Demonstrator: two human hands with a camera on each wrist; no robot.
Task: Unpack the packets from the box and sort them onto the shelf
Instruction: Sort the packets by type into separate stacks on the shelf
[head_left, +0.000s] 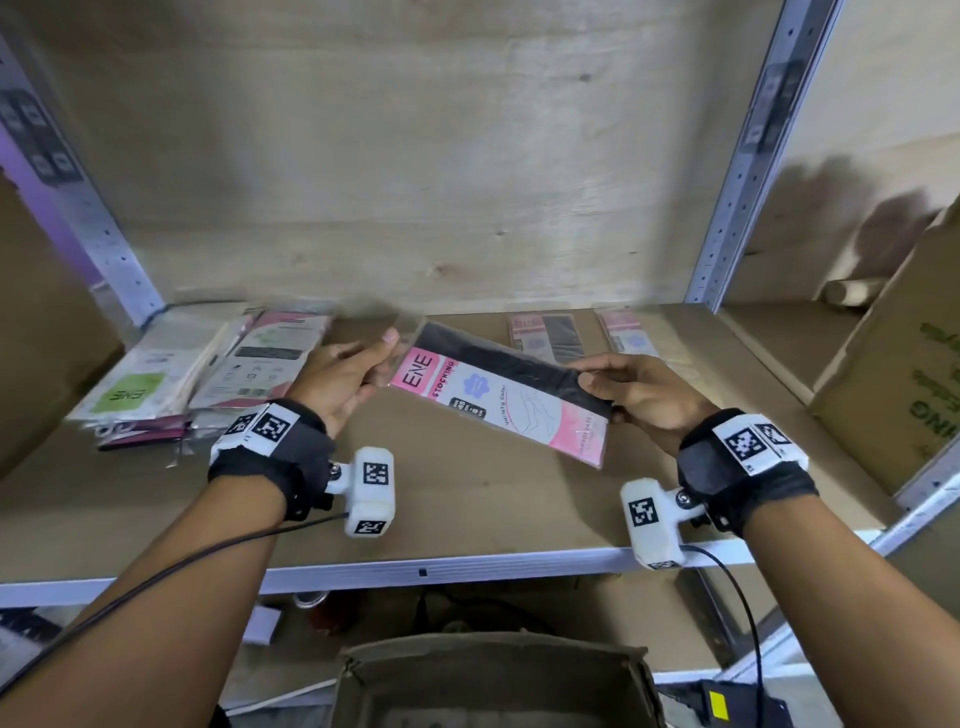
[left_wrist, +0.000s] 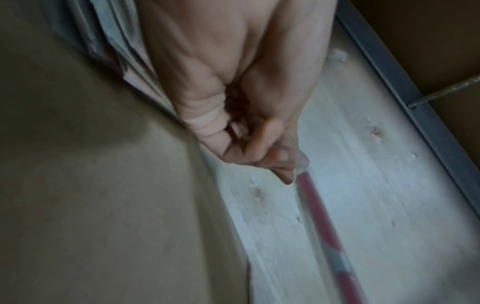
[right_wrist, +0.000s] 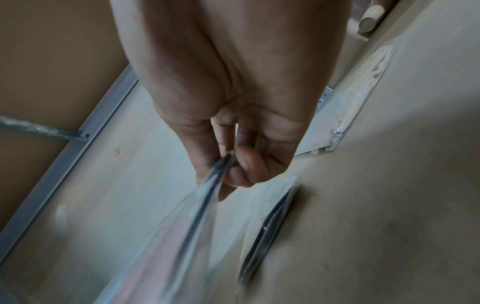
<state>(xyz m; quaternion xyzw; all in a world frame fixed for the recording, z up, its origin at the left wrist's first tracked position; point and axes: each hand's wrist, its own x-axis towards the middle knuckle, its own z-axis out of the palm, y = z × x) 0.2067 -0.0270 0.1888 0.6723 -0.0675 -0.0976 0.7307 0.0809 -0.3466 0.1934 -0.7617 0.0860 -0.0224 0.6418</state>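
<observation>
a pink packet (head_left: 498, 395) is held in the air above the middle of the shelf (head_left: 467, 499), not yet set down. its long axis runs from the upper left, toward the back edge, down to the lower right, toward the front edge, and it is tilted so that its printed face is turned up toward the head camera. the left hand (head_left: 337, 379) pinches the clear flap at the packet's left end; in the left wrist view the left hand (left_wrist: 249, 127) is seen curled, with the packet's pink edge (left_wrist: 319, 222) running away from the fingertips. the right hand (head_left: 634, 395) grips the far right end, thumb on top; in the right wrist view the right hand (right_wrist: 233, 148) is closed on the thin edge of the packet (right_wrist: 182, 236). so the packet lies between the two grips, held at both short ends.

a pile (head_left: 208, 364) of packets lies at the shelf's left edge, and two pink packets (head_left: 550, 335) of like print lie flat along the back edge, right of the middle. these are nearer the right hand, so it is judged that the packet would be carried back and right by that hand to join them, its long axis being swung to match theirs. the box (head_left: 493, 686) stands open below the front edge.
</observation>
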